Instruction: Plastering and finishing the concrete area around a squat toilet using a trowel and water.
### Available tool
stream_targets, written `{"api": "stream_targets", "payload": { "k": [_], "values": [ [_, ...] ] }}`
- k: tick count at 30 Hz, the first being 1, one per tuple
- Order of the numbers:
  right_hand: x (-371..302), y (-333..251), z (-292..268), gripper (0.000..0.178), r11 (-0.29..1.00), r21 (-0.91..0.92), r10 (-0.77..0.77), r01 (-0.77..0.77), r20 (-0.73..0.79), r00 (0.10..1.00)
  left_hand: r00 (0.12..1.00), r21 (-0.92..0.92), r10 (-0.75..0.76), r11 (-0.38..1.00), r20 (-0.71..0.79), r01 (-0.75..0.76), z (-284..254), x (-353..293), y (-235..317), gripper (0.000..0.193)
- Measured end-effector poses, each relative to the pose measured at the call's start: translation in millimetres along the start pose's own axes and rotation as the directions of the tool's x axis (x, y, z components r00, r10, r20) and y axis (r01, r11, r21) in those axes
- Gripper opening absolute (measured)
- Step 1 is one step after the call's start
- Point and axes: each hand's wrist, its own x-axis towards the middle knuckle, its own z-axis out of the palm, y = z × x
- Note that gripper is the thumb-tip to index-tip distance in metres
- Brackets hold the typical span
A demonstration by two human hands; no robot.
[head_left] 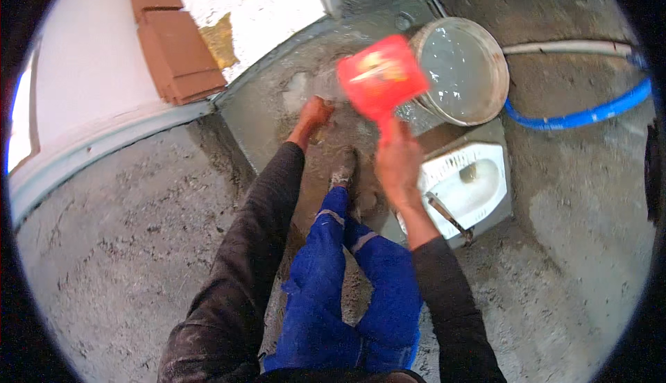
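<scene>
The right hand (397, 164) is wrapped tight around the handle of a red scoop (380, 75), held up just beside a bucket (463, 71) full of water. The left hand (313, 114) is down on the wet cement floor (263, 105); its fingers are too blurry to tell. A white floor toilet (468, 183) sits close by. A blue hose (583, 114) curves behind. Red bricks (177, 50) lie by the wall. Blue trousers (333, 286) hide some floor.
</scene>
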Motion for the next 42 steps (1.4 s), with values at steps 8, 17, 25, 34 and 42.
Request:
{"api": "stream_targets", "payload": {
  "k": [8,17,25,34,42],
  "values": [
    [44,75,-116,0.029,0.937,-0.303,0.157,-0.177,-0.088,0.984,0.962,-0.747,-0.273,0.634,0.026,0.200,-17,-98,22,0.037],
    [145,205,-47,0.029,0.772,-0.636,0.119,0.005,0.152,0.981,0.841,-0.988,-0.532,-0.153,0.102,0.023,-30,-205,57,0.026],
    [205,268,23,0.034,0.970,0.011,0.225,-0.242,0.329,0.917,0.788,-0.982,-0.614,-0.121,-0.039,-0.143,-29,-240,46,0.021],
    [89,221,-102,0.030,0.792,0.568,0.205,-0.223,0.096,0.974,0.490,-0.879,-0.736,0.447,-0.467,-0.166,-71,-235,15,0.050],
    [89,89,-17,0.030,0.814,0.579,-0.348,-0.044,0.547,0.761,0.462,-0.784,-0.646,0.580,-0.608,-0.221,-98,-301,-7,0.040]
  ]
}}
